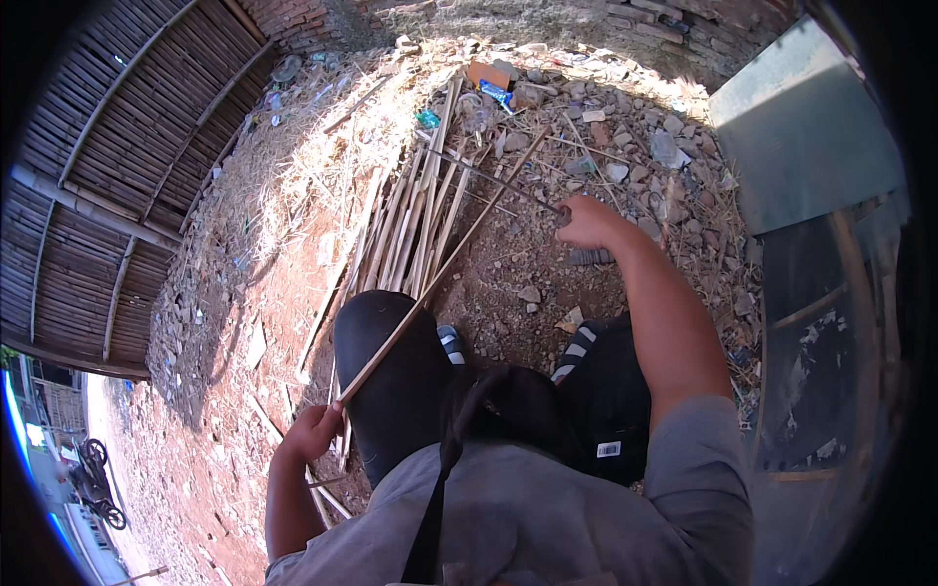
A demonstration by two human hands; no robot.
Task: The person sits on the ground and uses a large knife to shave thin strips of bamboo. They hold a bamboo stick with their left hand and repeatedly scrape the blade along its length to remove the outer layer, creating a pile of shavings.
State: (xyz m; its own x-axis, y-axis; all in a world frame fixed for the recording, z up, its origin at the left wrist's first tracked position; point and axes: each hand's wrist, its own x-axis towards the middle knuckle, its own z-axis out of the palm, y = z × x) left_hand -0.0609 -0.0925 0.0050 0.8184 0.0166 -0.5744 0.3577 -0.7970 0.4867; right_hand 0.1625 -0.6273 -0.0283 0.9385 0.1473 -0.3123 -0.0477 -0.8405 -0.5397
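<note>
My left hand (315, 432) is closed around the near end of a long, narrow bamboo strip (467, 237). The strip slants up and to the right, passing over my left knee (376, 332). In my right hand (586, 223) is a long, thin, dark blade-like tool (534, 198), pointing left and away from me. Tool and strip cross near the strip's far end; whether they touch I cannot tell. Beyond my left knee lies a pile of split bamboo strips (408, 230) on the ground. My right fingers hide the tool's grip.
Broken bricks and stones (674, 186) with litter cover the ground ahead. A woven bamboo wall (107, 127) stands left, a brick wall (528, 24) at the back, and grey-green panels (811, 127) on the right. A motorbike (96, 483) is parked far left.
</note>
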